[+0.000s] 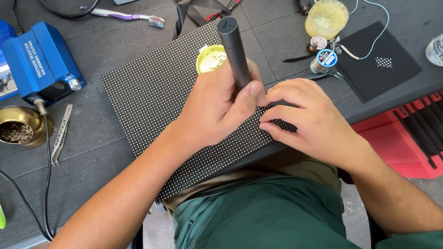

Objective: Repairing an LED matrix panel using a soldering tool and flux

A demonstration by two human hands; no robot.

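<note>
- Left hand (215, 109) fingers wrapping dark pen-shaped tool (234, 51), frame centre, tip hidden.
- Right hand (306, 119) fingers pressing flat, bracing dotted panel (160, 98).
- Panel overhanging worktop (102, 161) edge: possibly tipping under pressure.
- Tool slipping, possibly scratching dots.

Dotted panel (160, 92) on table (101, 151); soldering station (40, 63) left; small mesh panel (381, 62) right.

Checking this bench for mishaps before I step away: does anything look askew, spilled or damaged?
The dotted panel lies skewed, its near corner past the table edge over the lap. A toothbrush lies among the tools. The small black panel has a pale patch. No spill shows.
</note>
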